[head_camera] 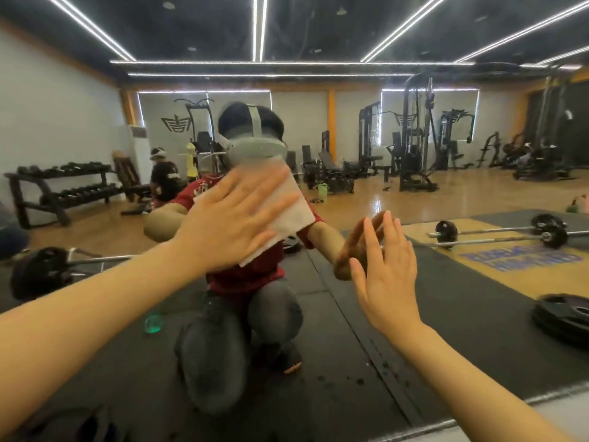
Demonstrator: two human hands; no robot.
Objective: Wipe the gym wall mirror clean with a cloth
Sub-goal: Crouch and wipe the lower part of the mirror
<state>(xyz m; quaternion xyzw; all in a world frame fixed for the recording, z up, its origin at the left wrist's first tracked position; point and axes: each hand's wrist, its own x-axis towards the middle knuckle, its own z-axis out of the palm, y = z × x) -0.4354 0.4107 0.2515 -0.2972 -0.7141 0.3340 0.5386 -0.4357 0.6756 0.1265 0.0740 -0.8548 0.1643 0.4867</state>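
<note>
Head cam faces the wall mirror (pixel 414 161), which fills nearly the whole frame w/ its bottom edge running along 5 o'clock. Reflected in it: a dumbbell rack (pixel 60 189) at 9 o'clock, cable machines (pixel 414 135) and benches at 2 o'clock, a barbell (pixel 497 232) on the orange floor at 3 o'clock, weight plates (pixel 564 317) on the black mat (pixel 446 282) at 4 o'clock, a second person (pixel 164 180) w/ a headset crouching near the rack, a green bucket (pixel 322 189) mid-room. A small green-tinted bottle (pixel 154 323) sits on the mat at 7 o'clock. The wearer's own reflection, crouched in a red shirt and grey trousers, sits dead centre and is partly covered by both forearms. Left hand (pixel 236 218) lies flat, fingers straight and spread, pressing a white cloth (pixel 287 215) against the glass just above centre; cloth sticks out past the fingers toward 2 o'clock and past the palm toward 5 o'clock. Right hand (pixel 385 266) is released, fingers straight, fingertips touching the glass at about 4 o'clock of the cloth, holding nothing. Glass looks faintly hazy around the cloth; dark specks show low on it near 5 o'clock.
</note>
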